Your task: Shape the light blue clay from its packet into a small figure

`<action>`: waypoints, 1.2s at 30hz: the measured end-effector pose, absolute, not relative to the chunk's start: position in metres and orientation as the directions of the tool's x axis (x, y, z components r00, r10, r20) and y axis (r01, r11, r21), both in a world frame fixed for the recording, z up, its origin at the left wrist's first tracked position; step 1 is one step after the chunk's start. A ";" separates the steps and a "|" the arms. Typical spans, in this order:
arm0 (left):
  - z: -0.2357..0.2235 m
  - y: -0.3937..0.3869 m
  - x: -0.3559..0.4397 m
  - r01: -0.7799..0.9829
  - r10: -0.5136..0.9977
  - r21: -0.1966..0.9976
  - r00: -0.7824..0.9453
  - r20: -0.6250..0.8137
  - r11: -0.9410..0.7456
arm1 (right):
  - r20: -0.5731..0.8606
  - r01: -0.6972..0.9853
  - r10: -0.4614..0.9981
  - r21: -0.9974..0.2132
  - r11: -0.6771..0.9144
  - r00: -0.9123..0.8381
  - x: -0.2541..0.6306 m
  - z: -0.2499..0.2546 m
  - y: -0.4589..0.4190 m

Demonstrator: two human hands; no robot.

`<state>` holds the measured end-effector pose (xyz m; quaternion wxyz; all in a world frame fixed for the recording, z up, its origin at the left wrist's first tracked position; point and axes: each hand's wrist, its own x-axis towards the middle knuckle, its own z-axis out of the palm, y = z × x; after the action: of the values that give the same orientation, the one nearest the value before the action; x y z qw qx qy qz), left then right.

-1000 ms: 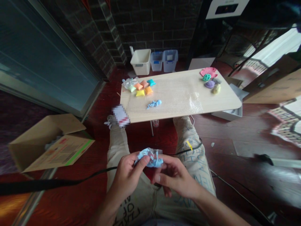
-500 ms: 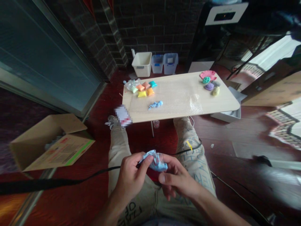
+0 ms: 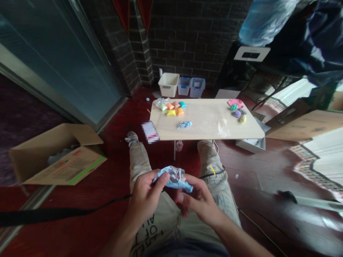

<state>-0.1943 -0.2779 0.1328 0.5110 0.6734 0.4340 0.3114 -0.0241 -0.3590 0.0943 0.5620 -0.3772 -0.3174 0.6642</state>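
Above my lap, a crumpled clear plastic packet (image 3: 174, 177) with light blue, clay-like stuff smeared inside is between both hands. My left hand (image 3: 147, 191) pinches its left end, thumb on top and fingers beneath. At the packet's right end, the curled fingers of my right hand (image 3: 201, 200) hold the edge, with the thumb lower and apart from it. A small lump of light blue clay (image 3: 184, 124) with thin strands lies on the low table (image 3: 203, 134) ahead.
Several coloured packets (image 3: 171, 112) sit at the table's left, and shaped clay lumps (image 3: 237, 113) at its right. Bubble wrap (image 3: 209, 117) covers the middle. An open cardboard box (image 3: 66, 160) stands on the left; plastic bins (image 3: 168, 85) are behind the table. A black strap (image 3: 80, 213) crosses left.
The view has tilted upward, so the table appears lower and farther off. The packet looks more stretched out between my hands, showing more clear plastic.
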 end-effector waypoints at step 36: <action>0.132 -0.275 -0.233 0.285 0.971 0.939 0.198 0.137 -0.191 | -0.101 -0.291 0.989 -0.948 -0.130 -0.111 -0.067 0.116 -0.337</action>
<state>-0.2334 -0.2748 0.1322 0.4162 0.6524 0.4810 0.4121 -0.0672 -0.3369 0.1159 0.5153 -0.4232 -0.4119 0.6210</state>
